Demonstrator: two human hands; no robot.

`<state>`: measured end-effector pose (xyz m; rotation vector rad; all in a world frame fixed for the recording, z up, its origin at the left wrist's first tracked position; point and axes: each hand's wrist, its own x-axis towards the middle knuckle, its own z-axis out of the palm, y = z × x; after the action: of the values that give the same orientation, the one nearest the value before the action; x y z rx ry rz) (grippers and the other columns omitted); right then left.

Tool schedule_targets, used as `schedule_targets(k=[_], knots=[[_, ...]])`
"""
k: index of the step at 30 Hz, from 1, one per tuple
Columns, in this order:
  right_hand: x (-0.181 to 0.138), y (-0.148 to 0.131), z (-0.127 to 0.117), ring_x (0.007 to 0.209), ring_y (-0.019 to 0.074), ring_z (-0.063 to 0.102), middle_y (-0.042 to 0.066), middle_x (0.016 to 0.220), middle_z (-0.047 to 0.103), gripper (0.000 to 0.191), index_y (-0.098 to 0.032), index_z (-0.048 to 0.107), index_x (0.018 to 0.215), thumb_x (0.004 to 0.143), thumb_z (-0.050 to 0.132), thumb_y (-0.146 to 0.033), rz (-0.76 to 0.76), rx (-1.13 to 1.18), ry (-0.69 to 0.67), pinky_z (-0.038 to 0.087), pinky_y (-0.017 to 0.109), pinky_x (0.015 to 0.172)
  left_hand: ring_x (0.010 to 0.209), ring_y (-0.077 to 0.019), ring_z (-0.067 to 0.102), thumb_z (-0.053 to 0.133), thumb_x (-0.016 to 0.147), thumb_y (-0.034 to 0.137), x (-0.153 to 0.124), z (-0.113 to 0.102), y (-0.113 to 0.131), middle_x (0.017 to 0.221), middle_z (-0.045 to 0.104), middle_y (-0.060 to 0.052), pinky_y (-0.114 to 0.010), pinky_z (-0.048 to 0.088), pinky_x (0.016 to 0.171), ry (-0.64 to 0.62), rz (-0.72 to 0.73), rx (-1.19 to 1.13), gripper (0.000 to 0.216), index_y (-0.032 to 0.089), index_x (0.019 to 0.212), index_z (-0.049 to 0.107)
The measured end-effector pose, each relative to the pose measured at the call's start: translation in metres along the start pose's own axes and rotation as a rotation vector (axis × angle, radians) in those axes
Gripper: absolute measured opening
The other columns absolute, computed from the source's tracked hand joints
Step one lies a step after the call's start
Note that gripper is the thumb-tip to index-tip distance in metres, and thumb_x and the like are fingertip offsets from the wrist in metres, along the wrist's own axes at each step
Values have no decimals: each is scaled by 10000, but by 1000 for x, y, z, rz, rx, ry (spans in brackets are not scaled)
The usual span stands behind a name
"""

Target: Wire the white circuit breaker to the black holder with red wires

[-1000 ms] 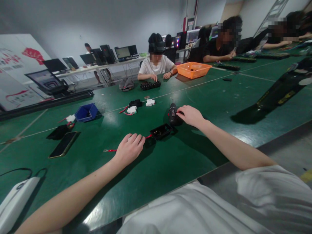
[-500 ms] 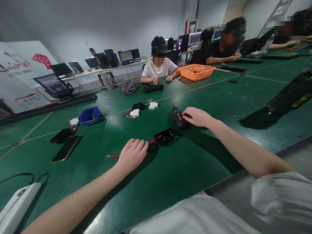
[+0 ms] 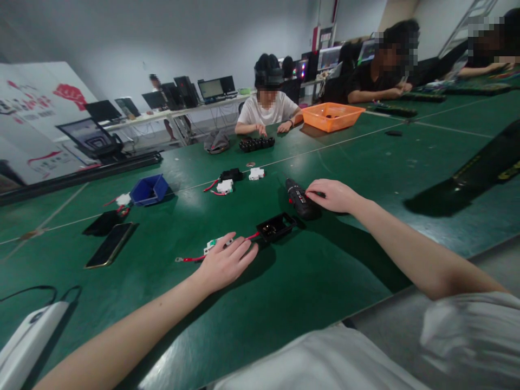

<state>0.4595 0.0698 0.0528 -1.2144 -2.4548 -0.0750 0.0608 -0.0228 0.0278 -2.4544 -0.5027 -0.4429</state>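
The fingers of my left hand lie stretched out and slightly spread, palm down on the green counter, gripping nothing. The tip of the forefinger rests against a small white part with a red wire that runs off to the left and ends in a metal lug. Just beyond my fingertips, up and to the right, sits an open black housing, with another short run of red wire at its near corner.

The fingers of my right hand are laid over the rear end of a black electric screwdriver, which lies on its side just behind the housing with its tip pointing away from me. I cannot tell whether they close round it or only rest on it.

Farther left lie a dark phone, a black pouch and a blue bin. Near the middle line are more white parts. Across the counter, a co-worker in a white shirt handles a black strip, beside an orange tray.
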Motion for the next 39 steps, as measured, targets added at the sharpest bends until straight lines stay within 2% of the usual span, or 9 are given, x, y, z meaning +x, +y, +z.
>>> schedule_targets(k=[3, 7, 9, 12, 16, 20, 24, 33, 39], knots=[[0, -1, -3, 991, 259, 675, 98, 1063, 733, 364, -200, 747, 1014, 1017, 451, -411, -5, 36, -13, 523, 402, 889, 1047, -210, 670, 577, 953, 190, -3, 3, 0, 1129, 741, -62, -443, 448, 1043, 22, 19, -5, 306, 181, 1249, 653], [0, -6, -1, 993, 280, 668, 100, 1050, 730, 346, -214, 733, 1010, 981, 516, -482, 77, 19, -27, 525, 429, 893, 1043, -204, 674, 596, 946, 175, -4, 4, 0, 1137, 740, -59, -438, 458, 1051, 25, 34, -10, 314, 188, 1255, 647], [0, -14, 3, 1038, 305, 654, 126, 1094, 719, 365, -197, 712, 1077, 982, 508, -485, 112, -18, -5, 514, 466, 931, 1034, -201, 676, 597, 944, 165, -4, 4, 0, 1139, 739, -59, -435, 462, 1054, 24, 37, -9, 313, 190, 1252, 647], [3, -33, 14, 1179, 321, 609, 158, 1273, 670, 426, -163, 638, 1268, 1027, 417, -436, 96, -17, 46, 472, 502, 1030, 1018, -191, 680, 596, 939, 137, -4, 4, -1, 1124, 739, -55, -424, 466, 1058, 25, 46, -1, 316, 191, 1246, 647], [8, -51, 29, 1368, 307, 510, 161, 1446, 588, 481, -143, 560, 1407, 1043, 382, -402, 36, -3, 5, 405, 509, 1139, 1040, -187, 675, 590, 940, 120, -3, 3, 0, 1096, 737, -47, -426, 457, 1080, 25, 57, 3, 307, 189, 1234, 648], [10, -51, 33, 1435, 320, 448, 156, 1510, 539, 485, -144, 595, 1391, 975, 512, -378, 8, -54, -83, 379, 537, 1164, 1026, -186, 675, 569, 943, 94, -2, 2, 0, 1084, 735, -39, -426, 458, 1076, 23, 67, 11, 308, 187, 1227, 646], [11, -48, 28, 1456, 325, 419, 144, 1518, 532, 457, -155, 629, 1356, 931, 531, -293, -18, -49, -133, 375, 550, 1165, 977, -179, 677, 567, 945, 89, -2, 2, 0, 1055, 732, -32, -423, 462, 1066, 21, 68, 3, 291, 176, 1212, 643], [8, -40, 20, 1419, 296, 472, 123, 1480, 565, 463, -174, 666, 1279, 830, 551, -153, -71, 19, -141, 370, 517, 1197, 893, -152, 669, 537, 964, 86, 0, 0, -1, 955, 722, -27, -380, 461, 1046, 0, 81, -29, 242, 156, 1178, 626], [5, -44, 27, 1455, 338, 414, 122, 1533, 506, 447, -196, 620, 1344, 906, 550, -253, 37, -4, -45, 383, 582, 1180, 870, -143, 663, 520, 978, 98, 0, 2, -1, 942, 714, -23, -369, 463, 1034, -12, 79, -54, 223, 162, 1170, 613]])
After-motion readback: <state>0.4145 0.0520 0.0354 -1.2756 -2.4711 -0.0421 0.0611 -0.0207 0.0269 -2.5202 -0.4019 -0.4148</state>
